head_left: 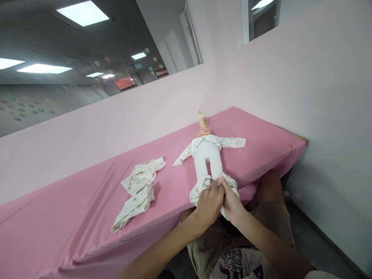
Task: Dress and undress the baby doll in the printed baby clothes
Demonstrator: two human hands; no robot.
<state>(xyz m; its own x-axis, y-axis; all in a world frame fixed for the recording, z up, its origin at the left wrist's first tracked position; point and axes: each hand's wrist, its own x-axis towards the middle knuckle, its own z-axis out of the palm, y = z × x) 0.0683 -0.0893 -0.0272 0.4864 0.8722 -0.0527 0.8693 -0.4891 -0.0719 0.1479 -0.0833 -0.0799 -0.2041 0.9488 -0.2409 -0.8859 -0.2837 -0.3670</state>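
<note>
A baby doll (207, 152) lies on its back on the pink-covered table, feet toward me. It wears a white patterned long-sleeved top (232, 142) and white leggings or tights on its legs. White patterned baby pants (196, 193) are bunched around its lower legs at the table's front edge. My left hand (210, 201) is closed on the bunched fabric between the legs, and my right hand (232, 200) pinches it just beside, thumb on top. The two hands touch. The doll's feet are hidden by cloth and hands.
Another white patterned baby garment (142, 190) lies crumpled left of the doll. A cream bottle (202, 119) stands behind the doll's head near the wall. The pink tablecloth (87, 209) hangs over the front edge. A wall (328, 97) rises at the right.
</note>
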